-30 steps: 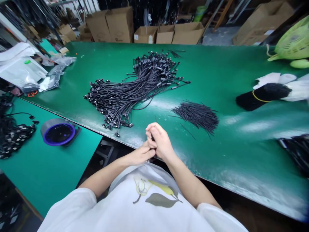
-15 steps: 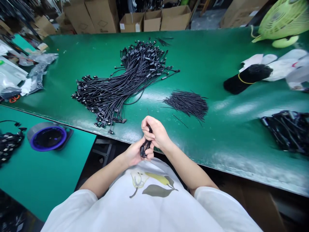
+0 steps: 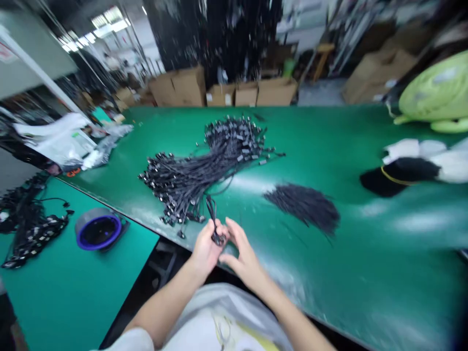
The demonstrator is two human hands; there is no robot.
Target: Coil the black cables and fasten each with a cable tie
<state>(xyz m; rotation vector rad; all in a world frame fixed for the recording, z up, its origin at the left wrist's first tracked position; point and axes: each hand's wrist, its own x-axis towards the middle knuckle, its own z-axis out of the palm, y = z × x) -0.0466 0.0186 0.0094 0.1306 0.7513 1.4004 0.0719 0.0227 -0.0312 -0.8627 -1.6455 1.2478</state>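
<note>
A folded black cable (image 3: 212, 212) stands up out of my left hand (image 3: 206, 247), whose fingers are closed round its lower end. Close beside it, my right hand (image 3: 244, 256) has thumb and fingers apart, with nothing visible between them. Beyond both hands lies a large heap of black cables (image 3: 197, 170) with small connectors at their ends. To the right of the hands is a pile of thin black ties (image 3: 305, 204), blurred by motion.
A black bundle with a yellow band (image 3: 397, 176) lies at the right, below a light green fan (image 3: 435, 95). A purple-rimmed tape roll (image 3: 98, 231) and more cables (image 3: 34, 229) rest on the left table. Cardboard boxes (image 3: 179, 87) stand behind the green table (image 3: 365, 273).
My right hand has let go of the cable and opened, while the left keeps it. The cable now points up above the left fingers. The camera view has tilted upward.
</note>
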